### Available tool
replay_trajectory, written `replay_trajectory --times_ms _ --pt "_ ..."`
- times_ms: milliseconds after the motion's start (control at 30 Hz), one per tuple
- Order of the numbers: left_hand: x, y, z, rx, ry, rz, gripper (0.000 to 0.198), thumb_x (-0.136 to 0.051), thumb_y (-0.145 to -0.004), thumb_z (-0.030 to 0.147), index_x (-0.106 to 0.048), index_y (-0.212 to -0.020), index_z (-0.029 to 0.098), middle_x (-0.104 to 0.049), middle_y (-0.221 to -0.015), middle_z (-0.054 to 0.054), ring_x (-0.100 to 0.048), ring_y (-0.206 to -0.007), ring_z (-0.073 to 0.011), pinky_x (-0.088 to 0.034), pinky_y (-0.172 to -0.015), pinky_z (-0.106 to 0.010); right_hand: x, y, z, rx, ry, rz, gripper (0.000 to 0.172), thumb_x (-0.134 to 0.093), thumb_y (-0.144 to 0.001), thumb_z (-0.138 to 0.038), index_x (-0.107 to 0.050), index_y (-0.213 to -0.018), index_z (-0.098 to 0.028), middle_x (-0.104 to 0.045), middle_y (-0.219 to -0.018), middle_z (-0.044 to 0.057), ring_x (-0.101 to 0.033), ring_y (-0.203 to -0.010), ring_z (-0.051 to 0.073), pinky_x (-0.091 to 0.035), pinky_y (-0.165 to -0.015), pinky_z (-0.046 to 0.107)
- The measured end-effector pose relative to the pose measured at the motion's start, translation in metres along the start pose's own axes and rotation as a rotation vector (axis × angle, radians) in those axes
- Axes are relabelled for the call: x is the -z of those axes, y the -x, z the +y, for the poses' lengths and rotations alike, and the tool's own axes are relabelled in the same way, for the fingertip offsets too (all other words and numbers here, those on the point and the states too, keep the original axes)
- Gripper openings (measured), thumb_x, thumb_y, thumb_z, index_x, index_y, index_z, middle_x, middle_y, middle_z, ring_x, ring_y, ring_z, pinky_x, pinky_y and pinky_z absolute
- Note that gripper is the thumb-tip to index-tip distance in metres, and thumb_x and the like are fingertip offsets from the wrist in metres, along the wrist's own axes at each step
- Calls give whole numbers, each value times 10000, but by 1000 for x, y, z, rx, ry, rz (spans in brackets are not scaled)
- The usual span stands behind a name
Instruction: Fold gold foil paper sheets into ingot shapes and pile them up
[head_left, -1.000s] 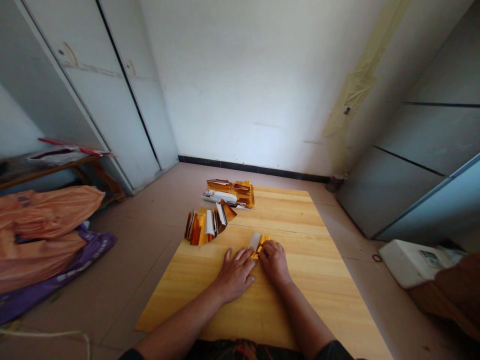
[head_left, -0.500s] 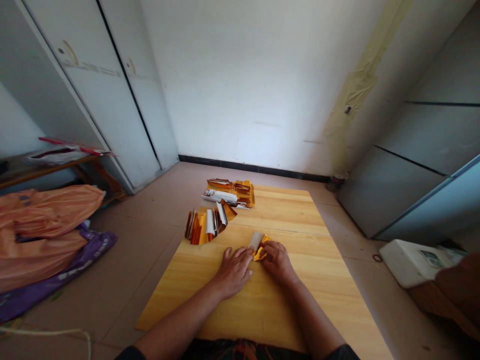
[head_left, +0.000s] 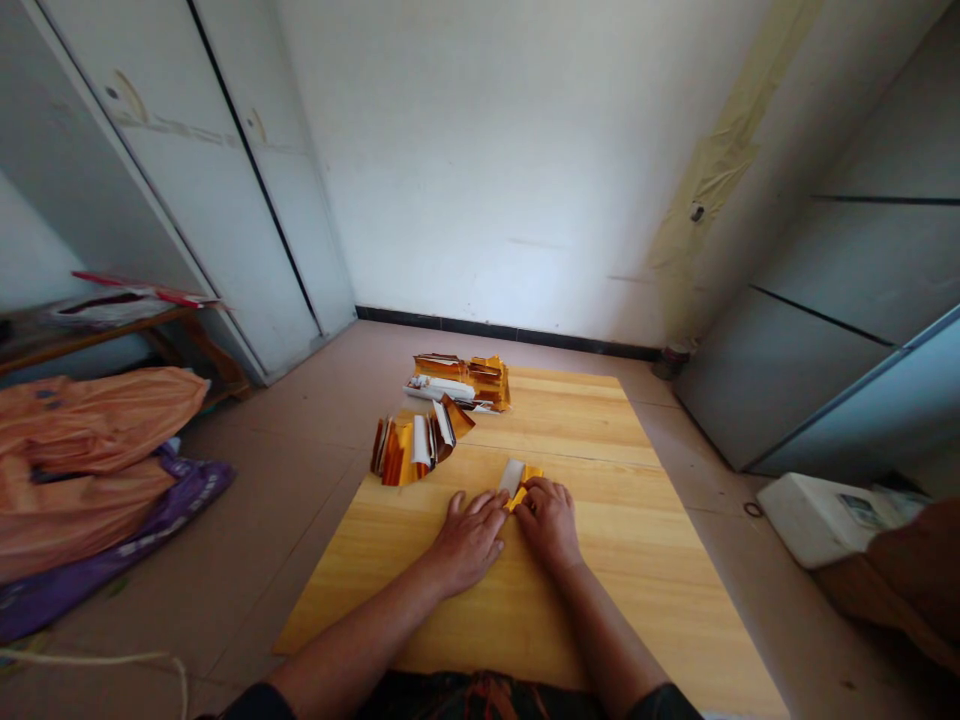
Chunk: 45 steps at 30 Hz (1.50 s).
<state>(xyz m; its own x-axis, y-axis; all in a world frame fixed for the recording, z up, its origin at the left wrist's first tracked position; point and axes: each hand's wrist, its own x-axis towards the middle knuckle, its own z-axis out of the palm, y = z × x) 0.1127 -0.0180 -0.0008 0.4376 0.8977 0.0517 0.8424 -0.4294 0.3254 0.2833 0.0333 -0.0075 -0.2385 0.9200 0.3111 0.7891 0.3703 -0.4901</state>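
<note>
A small piece of gold foil paper [head_left: 533, 472] with a pale grey side [head_left: 512, 476] lies partly folded on the wooden table. The fingers of my left hand [head_left: 469, 538] are stretched out, their tips pressing on its near left edge. My right hand [head_left: 551, 520] curls over the right side, thumb and fingers closed on the gold foil; part of the sheet is hidden beneath them. Beyond my left hand stands a curved row of folded gold and white paper pieces [head_left: 420, 445]. Behind it sits a second stack of gold foil paper [head_left: 487, 380] with a white bundle [head_left: 442, 388].
The wooden table [head_left: 622, 620] ends at the left and right, above a tiled floor. An orange cloth [head_left: 97, 420] and a purple bag [head_left: 187, 500] are heaped at left. A white box [head_left: 802, 515] is at right, a grey cabinet [head_left: 810, 350] behind it.
My right hand has shifted slightly and turned more palm-down over the gold foil, and less of the foil shows. The left hand stays almost in place.
</note>
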Motion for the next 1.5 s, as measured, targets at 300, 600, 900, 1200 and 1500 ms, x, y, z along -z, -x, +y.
replay_trajectory --times_ms 300,600,900,1200,1500 --pt "4 2 -2 -48 -4 -29 452 -399 -895 260 -342 -1344 238 -303 -1490 -77 -233 -1372 -234 -121 -1088 -588 2 -3 -5 -67 72 -31 108 -586 -782 -205 -584 -675 -210 -628 -944 23 -507 -873 182 -300 -817 310" --pt "-1 2 -4 -58 -20 -12 453 -399 -902 276 -341 -1350 249 -304 -1489 -78 -240 -1368 -242 -126 -1088 -591 12 -9 -1 58 137 -102 116 -626 -817 -319 -647 -731 -244 -619 -862 -1 -500 -876 171 -248 -835 324" --pt "-3 3 -5 -62 -17 -8 464 -402 -908 296 -322 -1363 258 -311 -1487 -69 -237 -1371 -245 -121 -1086 -609 15 -25 5 141 176 -266 161 -601 -831 -330 -639 -715 -224 -659 -839 -9 -522 -867 162 -203 -875 359" --pt "-3 3 -4 -71 -40 2 477 -398 -909 299 -321 -1377 251 -315 -1483 -82 -250 -1362 -256 -138 -1077 -621 15 -33 1 83 141 -301 132 -630 -784 -342 -641 -723 -224 -659 -775 -8 -554 -840 168 -224 -917 383" --pt "-2 1 -1 -35 -14 -25 491 -411 -896 282 -310 -1376 268 -300 -1490 -72 -239 -1365 -251 -133 -1076 -623 14 -30 31 163 -151 -239 93 -583 -780 -259 -638 -735 -200 -660 -808 1 -570 -774 139 -328 -814 284"
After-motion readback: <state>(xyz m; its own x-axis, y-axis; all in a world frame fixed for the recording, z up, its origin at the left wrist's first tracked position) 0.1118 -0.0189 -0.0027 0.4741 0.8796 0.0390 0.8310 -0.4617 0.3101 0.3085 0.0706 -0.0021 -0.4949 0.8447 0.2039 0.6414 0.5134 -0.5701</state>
